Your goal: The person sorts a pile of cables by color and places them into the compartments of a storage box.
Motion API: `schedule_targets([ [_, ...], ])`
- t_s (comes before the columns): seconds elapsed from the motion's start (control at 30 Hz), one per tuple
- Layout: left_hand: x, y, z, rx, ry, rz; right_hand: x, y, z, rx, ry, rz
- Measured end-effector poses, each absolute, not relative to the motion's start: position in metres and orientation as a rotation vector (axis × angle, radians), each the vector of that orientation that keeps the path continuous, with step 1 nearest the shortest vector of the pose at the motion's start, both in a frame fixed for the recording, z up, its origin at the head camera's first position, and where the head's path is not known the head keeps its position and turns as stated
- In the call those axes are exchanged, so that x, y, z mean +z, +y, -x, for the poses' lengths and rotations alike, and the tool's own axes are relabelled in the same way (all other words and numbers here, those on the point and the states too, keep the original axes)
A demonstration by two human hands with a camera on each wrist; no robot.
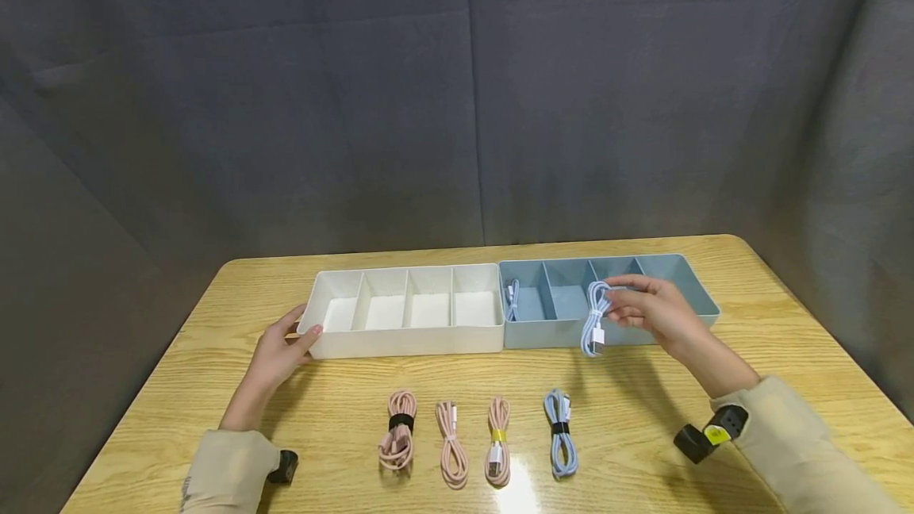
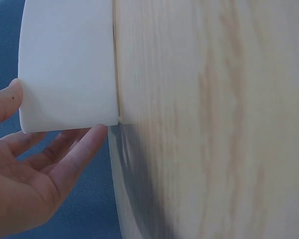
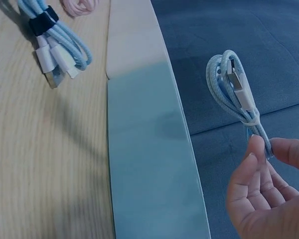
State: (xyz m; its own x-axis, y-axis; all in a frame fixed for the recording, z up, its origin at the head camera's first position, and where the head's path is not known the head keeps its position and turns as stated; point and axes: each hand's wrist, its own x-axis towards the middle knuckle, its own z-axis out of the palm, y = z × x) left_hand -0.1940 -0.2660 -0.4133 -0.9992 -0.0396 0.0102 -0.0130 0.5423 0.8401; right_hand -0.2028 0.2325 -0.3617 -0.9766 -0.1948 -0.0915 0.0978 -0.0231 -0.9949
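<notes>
My right hand (image 1: pixel 654 308) pinches a coiled light-blue USB cable (image 1: pixel 595 320) at one end between thumb and fingertips. The coil hangs above the front wall of the blue divided box (image 1: pixel 543 333), its white plug pointing down in the head view. In the right wrist view the cable (image 3: pixel 232 92) shows a pale tie round its middle. Another light-blue cable (image 1: pixel 512 300) stands in the blue box's leftmost compartment. My left hand (image 1: pixel 277 351) holds the left end of the white divided box (image 1: pixel 407 342), thumb at the front corner of the rim, fingers along the end wall (image 2: pixel 70 64).
In front of the boxes lie a pink cable with a black strap (image 1: pixel 397 443), a plain pink cable (image 1: pixel 451 450), a pink cable with a yellow strap (image 1: pixel 498 419) and a blue cable with a black strap (image 1: pixel 562 450). Dark curtains (image 1: pixel 343 117) stand behind the wooden table (image 1: pixel 321 458).
</notes>
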Motion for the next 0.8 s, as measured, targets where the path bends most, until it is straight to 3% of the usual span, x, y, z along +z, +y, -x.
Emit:
schedule_targets([
  [0.8,-0.417,-0.268,0.196,-1.478,-2.733,-0.034,-0.351,0.234,0.232,-2.081,2.161,0.000],
])
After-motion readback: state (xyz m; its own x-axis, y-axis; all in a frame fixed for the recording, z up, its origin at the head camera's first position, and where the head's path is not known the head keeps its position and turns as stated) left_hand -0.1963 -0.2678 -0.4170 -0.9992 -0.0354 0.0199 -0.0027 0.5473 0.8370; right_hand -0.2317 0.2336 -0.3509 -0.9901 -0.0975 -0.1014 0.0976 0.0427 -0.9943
